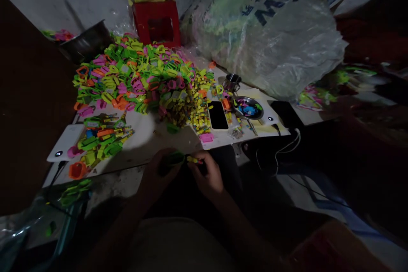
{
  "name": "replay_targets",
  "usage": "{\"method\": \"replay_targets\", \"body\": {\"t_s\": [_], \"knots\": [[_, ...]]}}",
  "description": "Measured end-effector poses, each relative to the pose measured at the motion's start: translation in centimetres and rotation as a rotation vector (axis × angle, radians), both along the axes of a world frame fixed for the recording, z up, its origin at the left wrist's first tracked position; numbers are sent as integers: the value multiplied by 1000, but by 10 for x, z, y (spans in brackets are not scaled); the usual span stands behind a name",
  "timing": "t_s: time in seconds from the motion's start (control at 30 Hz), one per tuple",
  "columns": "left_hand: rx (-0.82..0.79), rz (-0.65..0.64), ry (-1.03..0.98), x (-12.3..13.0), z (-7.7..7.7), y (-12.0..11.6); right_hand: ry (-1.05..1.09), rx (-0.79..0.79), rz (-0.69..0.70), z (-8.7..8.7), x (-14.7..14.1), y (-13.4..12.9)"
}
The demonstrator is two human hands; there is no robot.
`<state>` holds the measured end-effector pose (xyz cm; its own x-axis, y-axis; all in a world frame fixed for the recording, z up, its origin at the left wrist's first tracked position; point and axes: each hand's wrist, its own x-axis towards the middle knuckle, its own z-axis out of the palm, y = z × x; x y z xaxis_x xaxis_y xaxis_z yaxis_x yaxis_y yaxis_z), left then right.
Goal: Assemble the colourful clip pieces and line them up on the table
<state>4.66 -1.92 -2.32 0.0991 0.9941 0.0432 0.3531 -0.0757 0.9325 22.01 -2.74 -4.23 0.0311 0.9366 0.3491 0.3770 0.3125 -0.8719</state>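
Just off the table's front edge, my left hand (159, 170) is closed around a green plastic piece (174, 158), hollow-looking and dim in the shadow. Close beside it, my right hand (208, 174) pinches a small yellow piece (192, 159) with a reddish end, pointed toward the green one. Whether the two pieces touch, I cannot tell. Beyond my hands lies a heap of small yellow pieces (199, 114), similar in look to the pinched one. Behind and left spreads a large pile of green, yellow, pink and orange plastic pieces (127, 72).
A phone (218, 115) lies by the yellow heap, with a metal dish (248, 108) of small coloured parts and a metal cup (232, 81) nearby. White power bank (65, 142) and grouped pieces (105, 138) sit left. A red box (157, 21) and big plastic bag (261, 29) stand behind.
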Motion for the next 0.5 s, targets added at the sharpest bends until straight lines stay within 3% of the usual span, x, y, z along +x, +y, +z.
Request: {"method": "replay_targets", "body": {"t_s": [0.27, 0.5], "knots": [[-59, -58, -17, -6, -17, -13, -67, 34, 38, -18, -2, -14], [-153, -6, 11, -14, -23, -9, -671, -164, 147, -9, -9, -15]]}}
